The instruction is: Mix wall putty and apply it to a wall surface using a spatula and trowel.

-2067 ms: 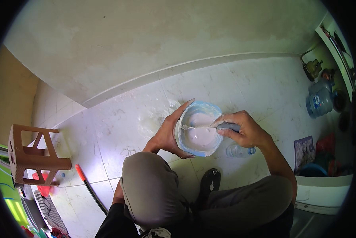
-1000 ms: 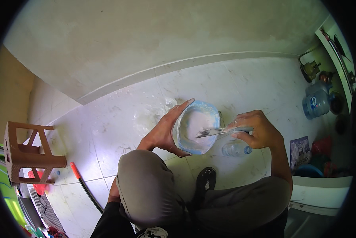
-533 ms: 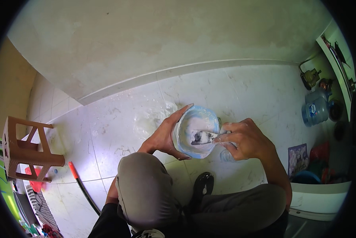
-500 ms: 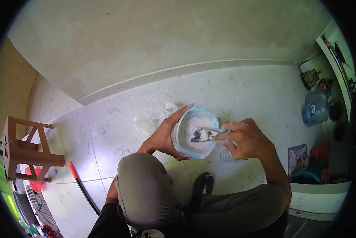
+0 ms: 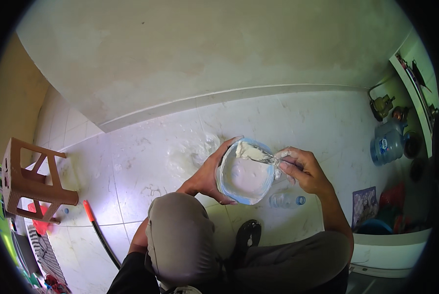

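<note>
My left hand (image 5: 208, 175) is wrapped round the left side of a light-blue, paste-smeared tub (image 5: 256, 197), holding it above the floor. White paste (image 5: 244, 177) lies inside it. In my right hand (image 5: 300, 169), which is smeared with white, is the handle of a putty knife (image 5: 264, 157); the fingers hide most of that handle. Its blade is at the far inner rim of the tub, coated with a thick layer of paste. Under the tub's right side, a clear plastic bottle (image 5: 284, 200) with a blue cap lies on the floor.
Crumpled clear plastic (image 5: 192, 153) lies on the tiles left of the tub. Farther left are a brown stool (image 5: 65, 197) and a dark rod with an orange end (image 5: 88, 211). A blue water jug (image 5: 388, 148) stands at right. The wall (image 5: 204, 49) rises beyond the floor.
The putty knife has moved from the middle of the tub to its far rim, and its blade now carries much more paste. My left hand still grips the tub.
</note>
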The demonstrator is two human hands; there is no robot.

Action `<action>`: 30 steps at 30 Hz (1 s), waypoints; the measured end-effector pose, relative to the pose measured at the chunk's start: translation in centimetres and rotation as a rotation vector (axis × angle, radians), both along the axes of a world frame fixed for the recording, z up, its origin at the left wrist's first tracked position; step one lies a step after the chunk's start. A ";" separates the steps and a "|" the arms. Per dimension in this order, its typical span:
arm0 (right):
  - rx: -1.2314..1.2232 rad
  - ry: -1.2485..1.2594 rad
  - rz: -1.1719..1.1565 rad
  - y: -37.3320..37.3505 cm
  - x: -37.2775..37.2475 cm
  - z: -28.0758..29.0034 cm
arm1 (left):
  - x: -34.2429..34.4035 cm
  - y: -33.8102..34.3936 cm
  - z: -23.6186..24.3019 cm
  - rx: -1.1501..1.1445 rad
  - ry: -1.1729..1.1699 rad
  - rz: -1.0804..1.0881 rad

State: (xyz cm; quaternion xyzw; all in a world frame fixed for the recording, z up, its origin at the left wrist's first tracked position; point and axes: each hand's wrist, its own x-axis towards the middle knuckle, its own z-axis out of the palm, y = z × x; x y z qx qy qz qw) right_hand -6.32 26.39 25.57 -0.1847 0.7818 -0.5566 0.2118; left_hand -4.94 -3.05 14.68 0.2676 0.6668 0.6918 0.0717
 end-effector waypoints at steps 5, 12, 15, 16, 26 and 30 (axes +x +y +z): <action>-0.027 -0.101 -0.001 0.6 -0.3 -0.3 | 0.5 -0.5 1.0 0.010 -0.049 -0.074; -0.016 -0.205 0.055 1.6 -0.5 -0.2 | 1.5 -1.3 2.8 -0.112 0.071 -0.218; -0.009 -0.197 0.072 1.8 -0.3 -0.1 | 1.5 -1.2 3.3 -0.140 0.077 -0.287; -0.010 -0.202 0.072 1.7 -0.3 0.1 | 1.6 -1.2 3.3 -0.165 0.044 -0.342; 0.062 -0.235 0.337 0.1 -0.6 -0.5 | 1.2 0.0 2.3 -0.165 0.175 -0.480; 0.216 -0.131 0.433 -0.3 -0.5 0.8 | 2.1 -0.3 3.6 -0.177 -0.036 -0.429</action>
